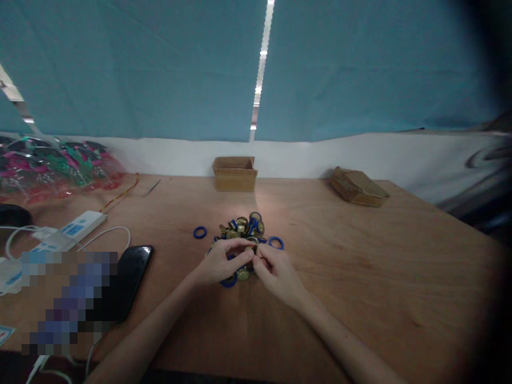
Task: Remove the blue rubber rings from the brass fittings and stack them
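Observation:
My left hand [224, 261] and my right hand [278, 269] meet over a small heap of parts. Between their pinched fingertips is a small brass-coloured round piece [252, 247], mostly covered by the fingers. Behind and below the hands lies the heap of brass-coloured round metal parts [241, 223], mixed with blue rings. One loose blue ring [200, 232] lies flat to the left of the heap, and another blue ring [276, 243] is just beyond my right hand. Under my left hand, a further blue ring [229, 281] and a brass-coloured disc [242, 274] show in part.
An open cardboard box [235, 180] stands at the table's back edge, with a flattened-looking carton [358, 186] back right. To the left are a phone [134, 277], a white power strip [82, 226] with cables, and plastic-wrapped colourful goods [60, 168]. A blue-green curtain hangs behind.

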A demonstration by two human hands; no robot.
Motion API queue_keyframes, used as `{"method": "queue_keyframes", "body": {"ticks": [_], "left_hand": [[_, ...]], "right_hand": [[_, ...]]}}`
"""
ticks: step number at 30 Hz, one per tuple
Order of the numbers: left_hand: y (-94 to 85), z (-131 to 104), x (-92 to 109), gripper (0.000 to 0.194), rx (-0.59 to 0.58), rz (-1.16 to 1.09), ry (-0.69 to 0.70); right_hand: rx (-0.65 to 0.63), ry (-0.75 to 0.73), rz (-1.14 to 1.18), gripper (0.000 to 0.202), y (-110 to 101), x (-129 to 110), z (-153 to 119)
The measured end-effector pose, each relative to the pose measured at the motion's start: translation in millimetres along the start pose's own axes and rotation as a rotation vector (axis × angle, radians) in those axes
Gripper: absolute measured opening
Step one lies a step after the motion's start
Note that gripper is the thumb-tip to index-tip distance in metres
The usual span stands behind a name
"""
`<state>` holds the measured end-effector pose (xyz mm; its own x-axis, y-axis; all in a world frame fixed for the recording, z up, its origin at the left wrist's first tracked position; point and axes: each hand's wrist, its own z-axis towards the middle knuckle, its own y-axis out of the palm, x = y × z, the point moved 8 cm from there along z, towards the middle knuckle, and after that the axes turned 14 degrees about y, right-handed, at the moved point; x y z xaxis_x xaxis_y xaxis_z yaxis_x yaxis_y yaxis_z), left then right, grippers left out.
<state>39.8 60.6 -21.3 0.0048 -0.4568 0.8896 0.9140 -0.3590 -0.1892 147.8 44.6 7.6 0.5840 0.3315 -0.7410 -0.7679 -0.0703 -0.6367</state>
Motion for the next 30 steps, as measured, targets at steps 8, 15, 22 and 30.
{"method": "queue_keyframes", "body": {"ticks": [8,15,22,30], "left_hand": [[-3.2,1,0,0.032,0.031,-0.050,-0.004],[-28.5,4,1,0.029,0.179,-0.018,-0.091],[-80.0,5,4,0.032,0.309,0.290,-0.133],[-127.5,-13,-14,0.038,0.238,0.761,-0.298]], "right_hand": [[-0.035,0.045,0.099,0.030,-1,5,-1],[-0.027,0.136,0.226,0.034,-4,8,1],[-0.003,0.133,0.173,0.032,-6,11,2],[0.018,0.122,0.158,0.032,-10,9,2]]}}
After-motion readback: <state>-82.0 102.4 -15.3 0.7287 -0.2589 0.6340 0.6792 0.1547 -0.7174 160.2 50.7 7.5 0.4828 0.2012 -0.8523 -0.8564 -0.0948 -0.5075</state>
